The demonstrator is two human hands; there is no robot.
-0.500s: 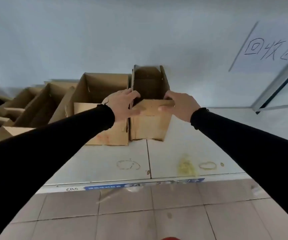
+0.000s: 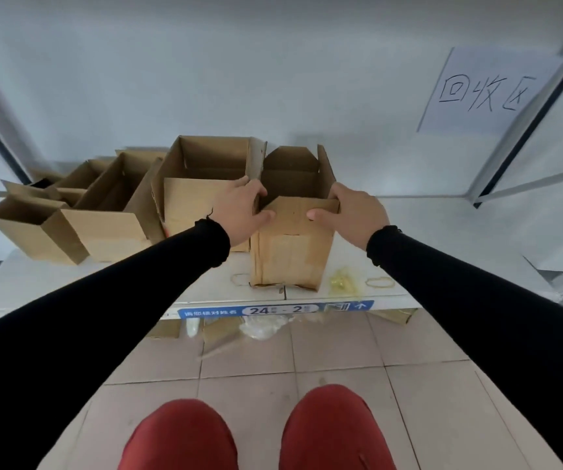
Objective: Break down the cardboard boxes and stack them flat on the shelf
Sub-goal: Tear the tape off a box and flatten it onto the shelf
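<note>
A narrow open cardboard box (image 2: 290,259) stands upright near the front edge of the white shelf (image 2: 442,239). My left hand (image 2: 239,212) grips its top left corner, fingers curled over the rim, thumb on the front flap. My right hand (image 2: 354,212) grips the top right corner the same way. A wider open box (image 2: 202,184) stands just to its left, touching it. Further left, several more open boxes (image 2: 103,212) lie in a row on the shelf.
A paper sign with handwriting (image 2: 483,93) hangs on the back wall at right. Rubber bands (image 2: 380,283) and a yellowish plastic scrap (image 2: 342,283) lie on the shelf. A blue label (image 2: 273,310) marks the shelf's front edge. Cardboard scraps and plastic wrap (image 2: 263,329) lie on the tiled floor below.
The narrow box has come forward toward the shelf's front edge with both hands still gripping its top. The view has tilted down, and red trousers now show.
</note>
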